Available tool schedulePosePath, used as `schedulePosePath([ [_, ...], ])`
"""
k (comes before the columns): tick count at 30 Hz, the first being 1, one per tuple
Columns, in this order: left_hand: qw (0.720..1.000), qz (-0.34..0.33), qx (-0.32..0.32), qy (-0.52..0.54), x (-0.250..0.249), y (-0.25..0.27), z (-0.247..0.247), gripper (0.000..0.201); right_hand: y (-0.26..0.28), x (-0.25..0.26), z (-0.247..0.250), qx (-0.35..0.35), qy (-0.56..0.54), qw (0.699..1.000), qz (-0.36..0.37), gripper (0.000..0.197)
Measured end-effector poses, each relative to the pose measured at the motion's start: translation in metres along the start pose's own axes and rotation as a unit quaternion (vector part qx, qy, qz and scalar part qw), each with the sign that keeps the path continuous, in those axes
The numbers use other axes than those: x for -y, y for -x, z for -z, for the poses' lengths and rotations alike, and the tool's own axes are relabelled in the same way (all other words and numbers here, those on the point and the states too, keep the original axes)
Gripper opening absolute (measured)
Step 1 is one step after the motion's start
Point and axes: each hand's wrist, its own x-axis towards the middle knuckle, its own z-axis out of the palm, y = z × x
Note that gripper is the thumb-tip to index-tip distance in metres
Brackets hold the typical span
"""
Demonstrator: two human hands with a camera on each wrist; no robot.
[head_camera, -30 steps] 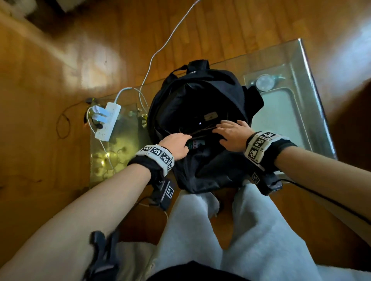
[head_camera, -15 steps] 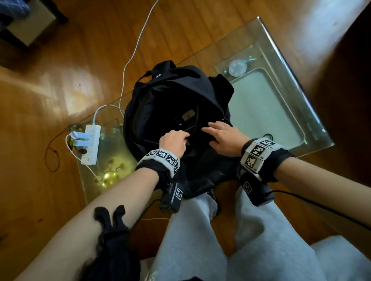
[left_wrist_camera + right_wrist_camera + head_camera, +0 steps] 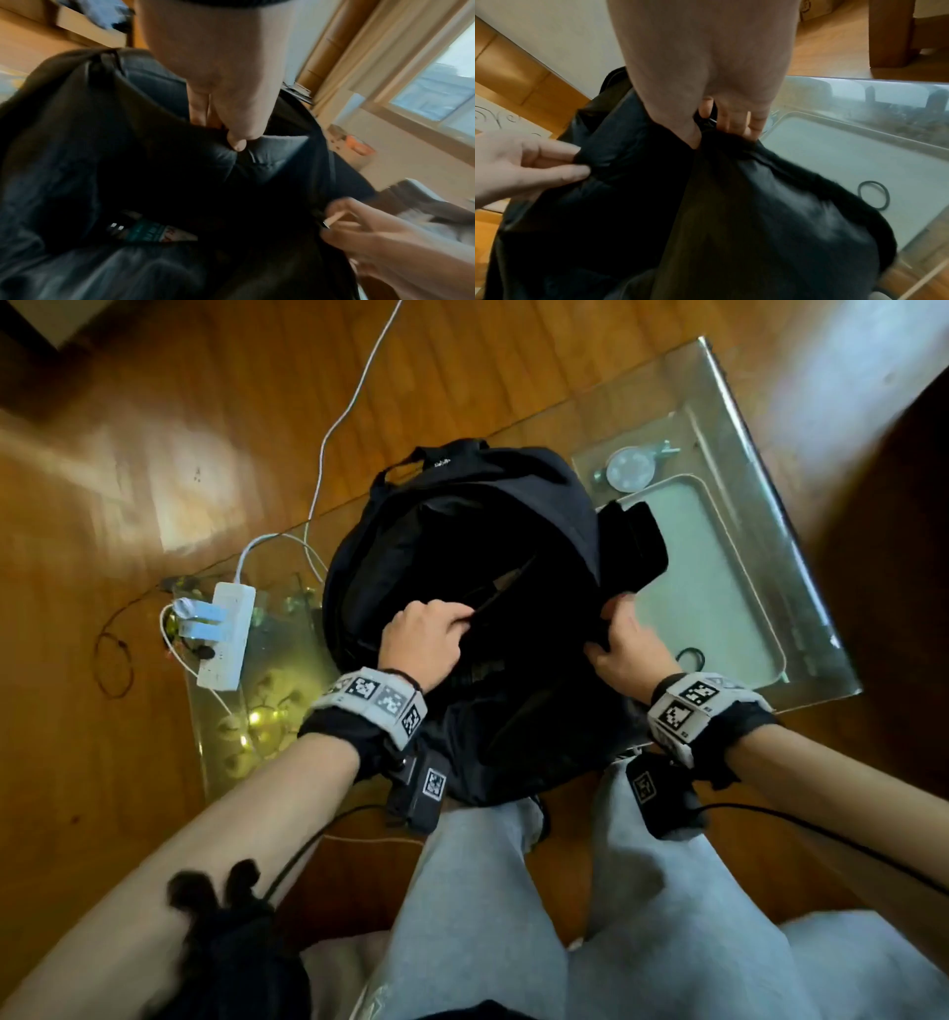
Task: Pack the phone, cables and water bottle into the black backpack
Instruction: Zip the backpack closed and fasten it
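Head view showed a glass table on a glossy wooden floor, with the black backpack standing open at the table's near edge, against the person's grey-trousered knees. The left hand gripped the fabric at the backpack's opening, thumb and fingers pinched on it; the right hand clutched the backpack's right rim. Inside the backpack, the left wrist view caught a teal label, its writing too blurred to read. A white power strip lay left of the backpack, a black hair tie right of it on bare glass. Beyond the backpack stood a window and curtains.
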Motion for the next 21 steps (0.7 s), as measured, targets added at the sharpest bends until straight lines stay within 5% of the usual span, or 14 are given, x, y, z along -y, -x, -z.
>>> schedulePosePath([
  [8, 0.997, -0.01, -0.024, 0.076, 0.015, 0.027, -0.013, 0.02, 0.01, -0.007, -0.008, 0.049, -0.045, 0.989, -0.132, 0.055],
  [10, 0.994, -0.034, -0.073, 0.072, 0.024, 0.039, -0.016, 0.009, 0.016, -0.015, -0.012, 0.046, -0.053, 0.982, -0.174, 0.061],
  [13, 0.989, 0.037, -0.115, 0.083, 0.044, 0.068, -0.029, 0.014, 0.022, -0.02, -0.017, 0.069, -0.029, 0.98, -0.186, 0.059],
  [16, 0.966, 0.212, 0.022, 0.145, 0.071, 0.092, -0.058, 0.026, 0.023, -0.007, -0.018, 0.075, -0.029, 0.986, -0.143, 0.042],
  [18, 0.92, 0.308, 0.131, 0.205, 0.084, 0.096, -0.075, 0.05, 0.02, 0.005, -0.018, 0.06, -0.061, 0.99, -0.111, 0.035],
  [20, 0.871, 0.347, 0.214, 0.274, 0.088, 0.094, -0.086, 0.075, 0.016, 0.017, -0.019, 0.054, -0.066, 0.992, -0.092, 0.031],
  [21, 0.868, 0.329, 0.234, 0.289, 0.089, 0.092, -0.089, 0.073, 0.015, 0.021, -0.019, 0.053, -0.062, 0.993, -0.089, 0.03],
])
